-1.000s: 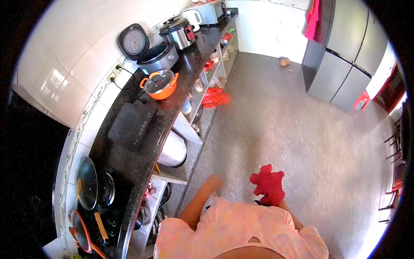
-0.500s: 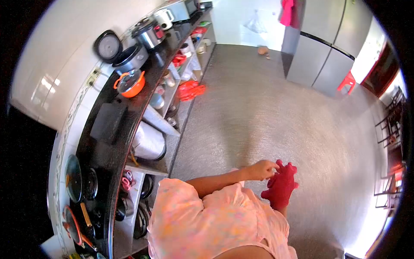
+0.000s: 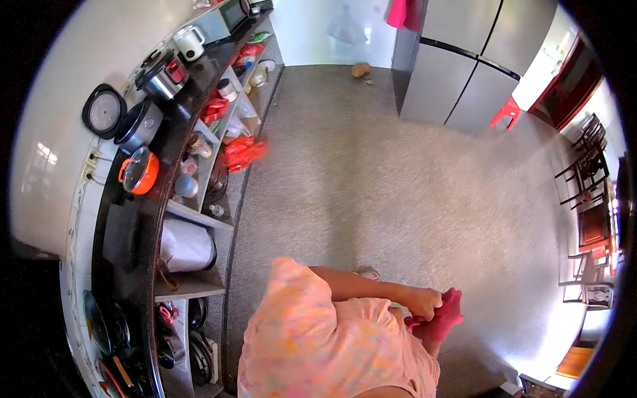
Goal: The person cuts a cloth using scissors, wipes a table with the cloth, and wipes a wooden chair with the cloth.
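Left hand (image 3: 423,302) has come down and right since the earlier frame, from just off the upper left edge of the red glove (image 3: 450,322) to contact with it; the glove also sits lower in the frame, and the view has turned, so that the dark countertop (image 3: 123,239) and the refrigerator (image 3: 438,83) lie further left. Glove position: lower right of centre, beside the pale patterned garment (image 3: 325,338), above the grey floor (image 3: 391,179). Right forearm (image 3: 431,349) runs up into the glove's lower end, so the right hand appears to be inside it. Key relation: long axis of the glove slants from the wrist at lower left to the finger ends at upper right, while the left forearm (image 3: 365,288) comes in from the left, nearly level, crossing that axis at an angle. Most of the glove lies to the right of and below the left knuckles, with a small red part showing just under the left hand. Of the two, the left hand is the free one, touching the outer fabric. Left fingers: folded in, apparently pinching the glove; tips hidden. Right fingers: covered, cannot tell whether spread or pressed together. Orange pot (image 3: 140,171) stands well apart, upper left.
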Motion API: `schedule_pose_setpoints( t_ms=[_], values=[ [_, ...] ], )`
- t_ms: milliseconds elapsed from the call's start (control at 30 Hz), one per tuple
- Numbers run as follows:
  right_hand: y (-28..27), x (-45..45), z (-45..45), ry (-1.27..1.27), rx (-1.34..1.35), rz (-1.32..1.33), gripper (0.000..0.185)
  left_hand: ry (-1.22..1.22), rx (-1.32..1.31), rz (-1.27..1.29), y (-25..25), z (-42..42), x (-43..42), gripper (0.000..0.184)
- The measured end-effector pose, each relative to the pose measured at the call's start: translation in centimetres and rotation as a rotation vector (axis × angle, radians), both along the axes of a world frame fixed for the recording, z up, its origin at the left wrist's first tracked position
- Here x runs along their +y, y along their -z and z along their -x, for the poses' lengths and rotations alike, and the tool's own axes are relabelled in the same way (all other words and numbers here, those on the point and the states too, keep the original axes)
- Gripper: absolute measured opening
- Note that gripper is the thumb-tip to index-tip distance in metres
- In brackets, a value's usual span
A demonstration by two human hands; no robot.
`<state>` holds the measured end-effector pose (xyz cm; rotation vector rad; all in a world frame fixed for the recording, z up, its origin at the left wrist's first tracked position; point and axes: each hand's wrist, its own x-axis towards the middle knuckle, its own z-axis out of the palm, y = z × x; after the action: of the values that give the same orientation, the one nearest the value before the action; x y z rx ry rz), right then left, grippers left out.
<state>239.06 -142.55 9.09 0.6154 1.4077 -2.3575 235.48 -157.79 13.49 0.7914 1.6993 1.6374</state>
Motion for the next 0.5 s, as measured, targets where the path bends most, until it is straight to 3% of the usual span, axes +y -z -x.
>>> schedule_pose_setpoints(
  t_ms=[67, 100, 133, 233, 267, 300, 333, 400, 500],
  values=[
    [-4.4, -1.4, 2.9, -0.093, 0.060, -0.097, 0.046, 0.023, 0.171, 0.028, -2.9, 2.9, 0.0, 0.023],
    [-3.7, -1.3, 3.9, -0.001, 0.199, -0.106, 0.042, 0.112, 0.152, 0.097, -5.5, 4.4, -0.5, 0.021],
    [-3.0, 0.0, 3.6, -0.018, 0.250, 0.005, 0.043, 0.198, -0.046, 0.045, -6.1, 5.5, -0.6, 0.018],
    [-3.5, 2.7, 1.6, -0.073, 0.282, 0.351, 0.056, 0.317, -0.094, -0.025, -6.4, 7.3, 1.2, 0.013],
    [-6.5, 1.0, 1.8, -0.047, 0.535, -0.463, 0.062, 0.333, -0.162, -0.083, -6.7, 7.5, 1.8, 0.013],
    [-7.3, 0.9, 2.5, 0.020, 0.524, -0.763, 0.061, 0.364, -0.262, -0.054, -6.8, 8.7, 2.0, 0.018],
    [-7.4, 1.4, 1.8, 0.098, 0.456, -0.832, 0.061, 0.412, -0.295, -0.001, -6.2, 9.1, 2.9, 0.023],
    [-7.1, 2.7, 1.3, 0.255, 0.240, -0.658, 0.059, 0.406, -0.104, -0.012, -1.5, 9.3, 4.9, 0.023],
    [-6.2, 5.3, 0.0, 0.438, 0.064, -0.553, 0.057, 0.462, 0.216, 0.102, -0.2, 10.7, 7.6, 0.023]
  ],
)
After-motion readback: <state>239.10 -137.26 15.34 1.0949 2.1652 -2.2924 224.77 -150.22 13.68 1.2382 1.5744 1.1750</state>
